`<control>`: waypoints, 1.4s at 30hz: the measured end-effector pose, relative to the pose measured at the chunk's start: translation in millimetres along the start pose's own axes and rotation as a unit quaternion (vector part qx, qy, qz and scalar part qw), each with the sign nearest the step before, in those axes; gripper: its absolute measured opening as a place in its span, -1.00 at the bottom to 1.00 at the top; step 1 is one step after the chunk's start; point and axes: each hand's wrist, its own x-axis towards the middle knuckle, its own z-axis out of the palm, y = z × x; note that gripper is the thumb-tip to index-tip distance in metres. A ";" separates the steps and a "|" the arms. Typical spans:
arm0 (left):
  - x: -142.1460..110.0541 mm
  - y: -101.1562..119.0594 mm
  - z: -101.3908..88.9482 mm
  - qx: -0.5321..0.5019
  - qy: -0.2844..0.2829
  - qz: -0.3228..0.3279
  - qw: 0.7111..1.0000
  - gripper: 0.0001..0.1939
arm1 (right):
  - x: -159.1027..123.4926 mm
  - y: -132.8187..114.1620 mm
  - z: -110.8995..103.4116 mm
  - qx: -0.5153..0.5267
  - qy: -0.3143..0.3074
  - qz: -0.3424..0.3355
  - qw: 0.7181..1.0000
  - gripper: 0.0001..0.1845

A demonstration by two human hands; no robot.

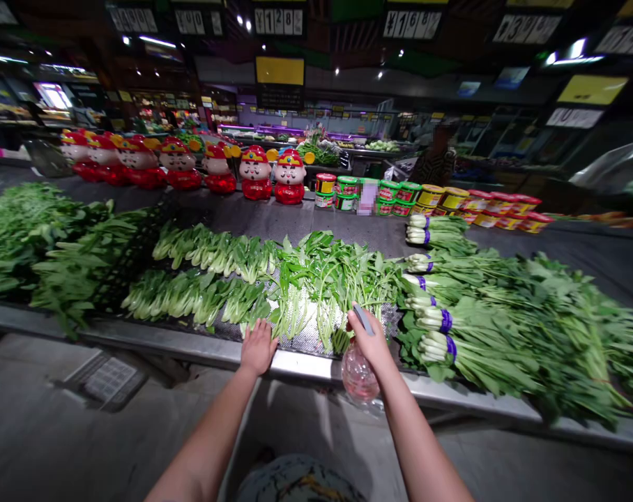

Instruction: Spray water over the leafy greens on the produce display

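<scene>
My right hand (369, 336) is wrapped round the neck of a clear pinkish spray bottle (359, 376) with a grey top, held over the front edge of the display. Fingers spread, my left hand (258, 346) rests on the metal rim (300, 364) of the stand. Between and behind my hands lie loose leafy greens with pale stems (327, 279) on a perforated metal tray (306, 324). Rows of small bok choy (201, 289) are at the left of them. To the right are bundles of greens tied with purple bands (447, 321).
Red-capped figurine jars (256, 174) and stacked small tubs (400, 195) line the back ledge. More leafy greens (13, 237) fill the far left. Price signs (279, 21) hang overhead. A person (436, 157) stands in the background. A flat grated object (107, 380) lies low at left.
</scene>
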 end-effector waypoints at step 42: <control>1.1 -17.3 6.3 -0.005 -0.087 -0.032 0.996 -0.33 | -35.4 22.1 35.9 -0.093 -0.155 -0.013 0.983 -0.58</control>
